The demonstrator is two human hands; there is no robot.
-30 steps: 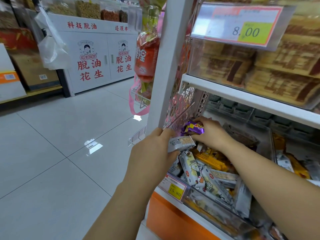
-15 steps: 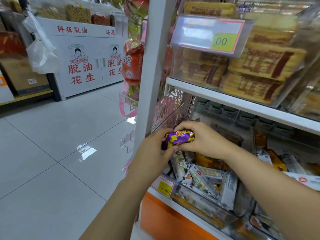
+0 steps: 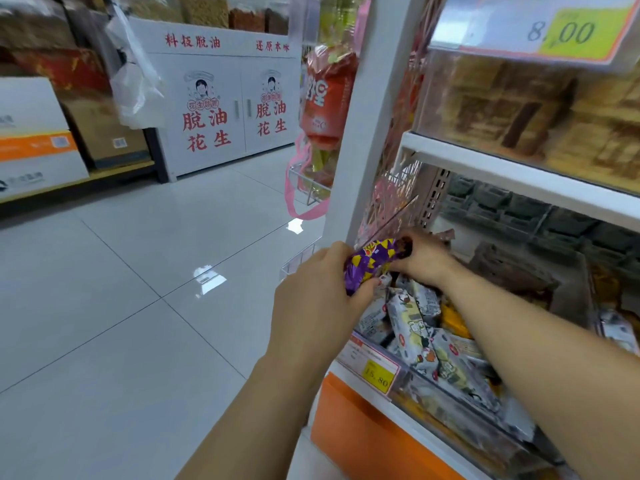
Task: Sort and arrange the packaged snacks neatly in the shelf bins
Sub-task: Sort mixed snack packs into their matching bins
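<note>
White shelf post [image 3: 363, 133], open tiled floor [image 3: 138, 306] to its left, red hanging bag [image 3: 327, 98] and pink wire rack [image 3: 391, 202] close beside it, to its right a shelf board [image 3: 519, 174] low over the heaped snack bin [image 3: 467, 410], narrow gap between.

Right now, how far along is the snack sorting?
Early. Done: nothing looks finished; the front bin holds grey-white packets jumbled with orange packets. In hand: left hand and right hand hold a purple snack packet above that bin. Left: place it, then straighten the jumble.
</note>
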